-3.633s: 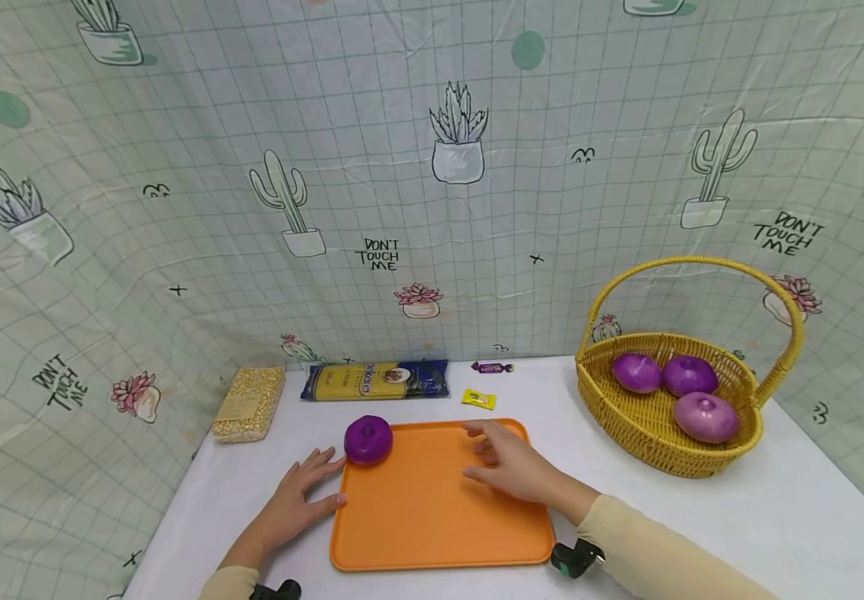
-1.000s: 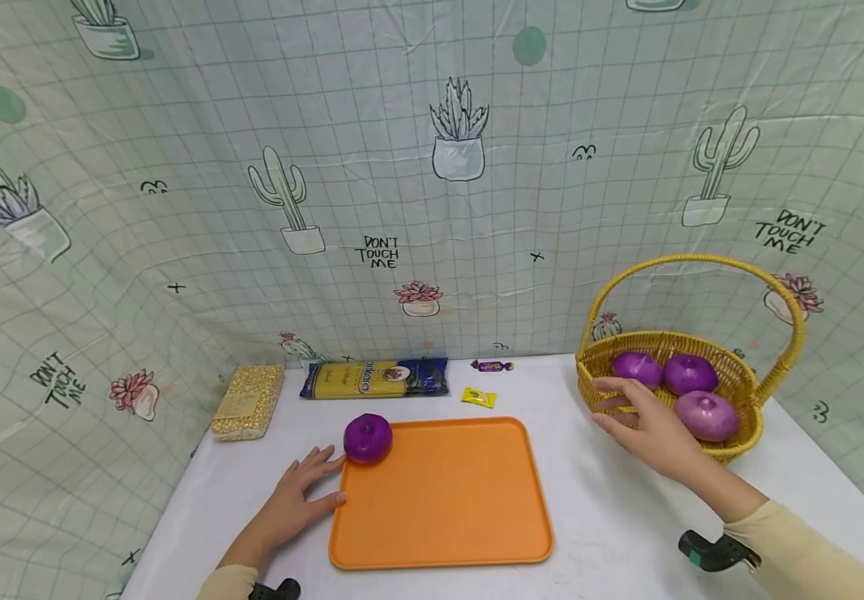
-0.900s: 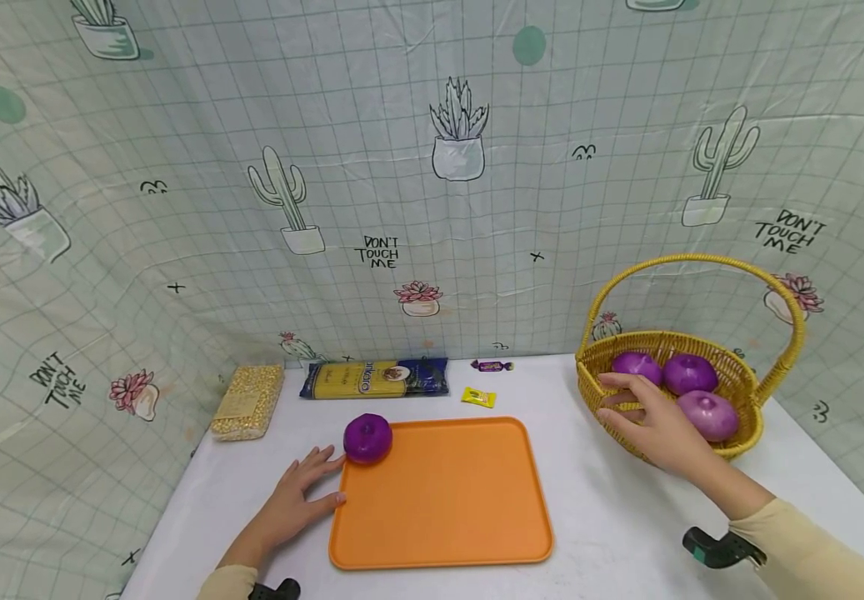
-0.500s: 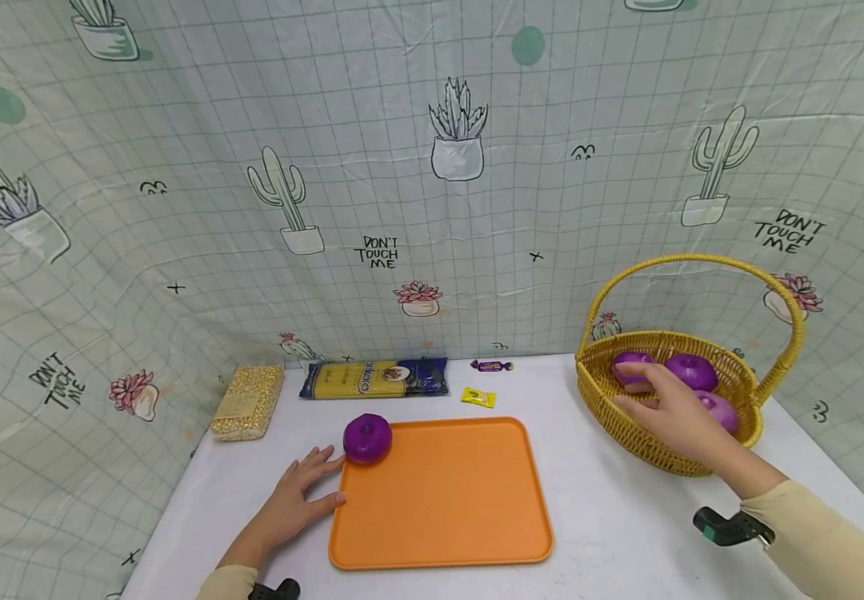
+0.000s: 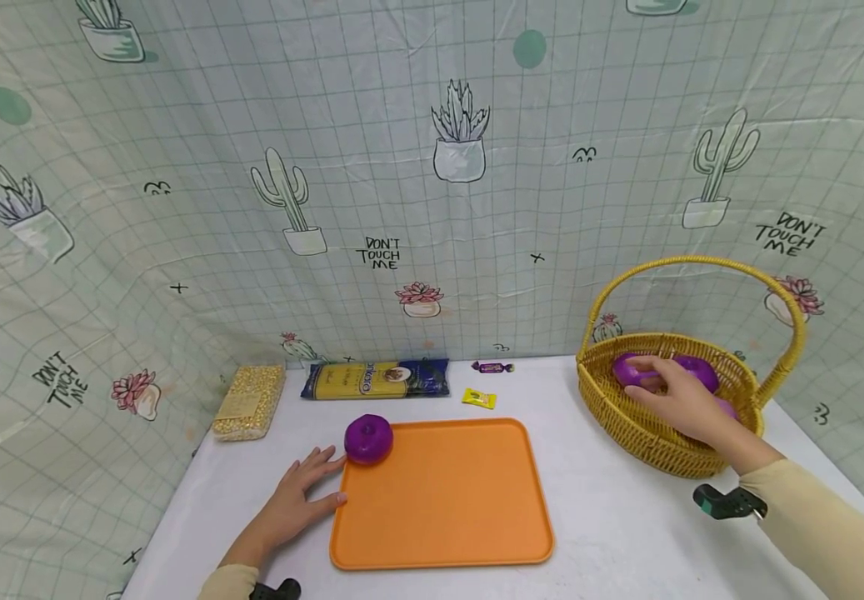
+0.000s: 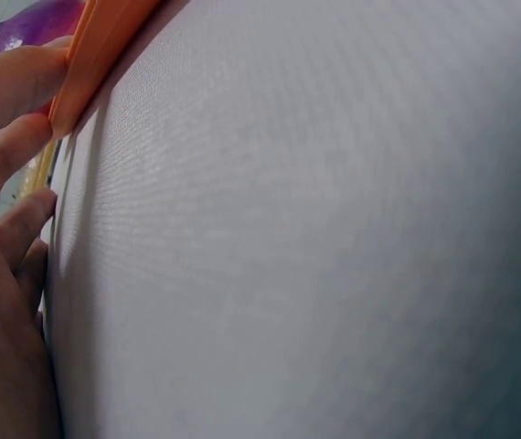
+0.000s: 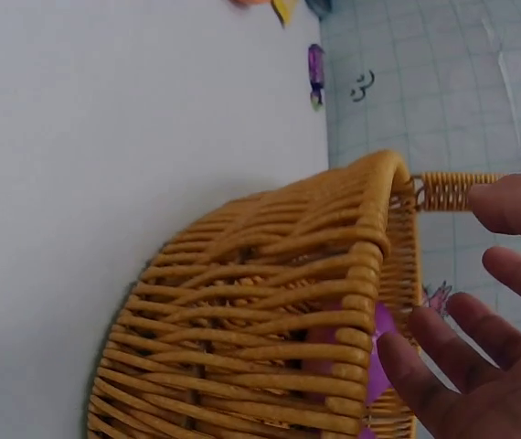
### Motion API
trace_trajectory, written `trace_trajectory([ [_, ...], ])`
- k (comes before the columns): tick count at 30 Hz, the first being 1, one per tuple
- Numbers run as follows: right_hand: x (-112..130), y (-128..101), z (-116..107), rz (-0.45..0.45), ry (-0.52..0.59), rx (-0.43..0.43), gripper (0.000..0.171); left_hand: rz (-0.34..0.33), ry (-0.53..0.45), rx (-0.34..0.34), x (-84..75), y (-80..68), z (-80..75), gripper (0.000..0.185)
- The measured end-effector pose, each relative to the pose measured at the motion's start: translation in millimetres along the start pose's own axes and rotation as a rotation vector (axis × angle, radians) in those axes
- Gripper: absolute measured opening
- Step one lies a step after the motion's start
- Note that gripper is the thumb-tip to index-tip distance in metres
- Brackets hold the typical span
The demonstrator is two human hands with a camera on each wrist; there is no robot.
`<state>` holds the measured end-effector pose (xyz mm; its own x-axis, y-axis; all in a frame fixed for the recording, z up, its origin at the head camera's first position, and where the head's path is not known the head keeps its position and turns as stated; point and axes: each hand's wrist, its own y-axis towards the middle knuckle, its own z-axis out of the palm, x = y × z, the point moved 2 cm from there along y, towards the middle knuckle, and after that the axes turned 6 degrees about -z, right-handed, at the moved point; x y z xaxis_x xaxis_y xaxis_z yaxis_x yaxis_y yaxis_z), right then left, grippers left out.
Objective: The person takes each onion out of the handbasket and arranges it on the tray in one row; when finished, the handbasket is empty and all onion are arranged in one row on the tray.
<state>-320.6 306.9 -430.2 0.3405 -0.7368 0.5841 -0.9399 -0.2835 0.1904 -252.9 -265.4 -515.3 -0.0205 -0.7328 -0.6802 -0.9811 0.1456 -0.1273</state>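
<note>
My right hand (image 5: 682,404) reaches over the near rim of the yellow wicker basket (image 5: 626,425). Its thumb and fingers are spread by the leftmost purple onion (image 5: 624,368); a firm hold is not visible. In the right wrist view the fingers are loosely bent and apart, beside the basket rim (image 7: 356,302). Another purple onion (image 5: 701,372) lies behind the hand, and a paler one (image 5: 726,408) is mostly hidden by it. My left hand (image 5: 292,504) touches the left edge of the orange tray (image 5: 446,500) with extended fingers. A purple onion (image 5: 368,439) sits in the tray's far left corner.
Behind the tray lie a blue-and-yellow pasta packet (image 5: 375,380), a yellow-wrapped candy (image 5: 479,398) and a purple-wrapped candy (image 5: 492,367). A bag of yellow kernels (image 5: 250,404) stands at the left. The basket's tall handle (image 5: 690,260) arches over it; a patterned curtain (image 5: 372,183) hangs behind.
My right hand has gone from over the tray to the basket, then further in toward the leftmost onion. My left hand and the onion on the tray have stayed in place.
</note>
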Motion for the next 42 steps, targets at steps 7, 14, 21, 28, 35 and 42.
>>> trace_trajectory([
  [7,-11,14,-2,0.079,-0.018,0.028,0.064,0.005,0.0,-0.009,1.3,-0.9,0.6,0.062],
  [14,-26,23,-4,0.119,-0.035,0.036,0.062,-0.007,0.001,-0.006,3.8,-0.7,2.6,0.062],
  [21,-33,27,-7,0.109,-0.005,0.047,0.065,-0.005,0.003,-0.005,5.5,-0.2,3.3,0.063],
  [28,-39,33,-11,0.13,-0.004,0.056,0.066,0.007,0.002,-0.008,4.8,1.2,2.4,0.063],
  [35,-43,37,-13,0.16,0.016,0.079,0.07,0.02,0.008,-0.011,5.3,2.1,2.8,0.063],
  [42,-45,42,-12,0.187,0.025,0.1,0.071,0.031,0.017,-0.012,4.7,2.3,1.9,0.062],
])
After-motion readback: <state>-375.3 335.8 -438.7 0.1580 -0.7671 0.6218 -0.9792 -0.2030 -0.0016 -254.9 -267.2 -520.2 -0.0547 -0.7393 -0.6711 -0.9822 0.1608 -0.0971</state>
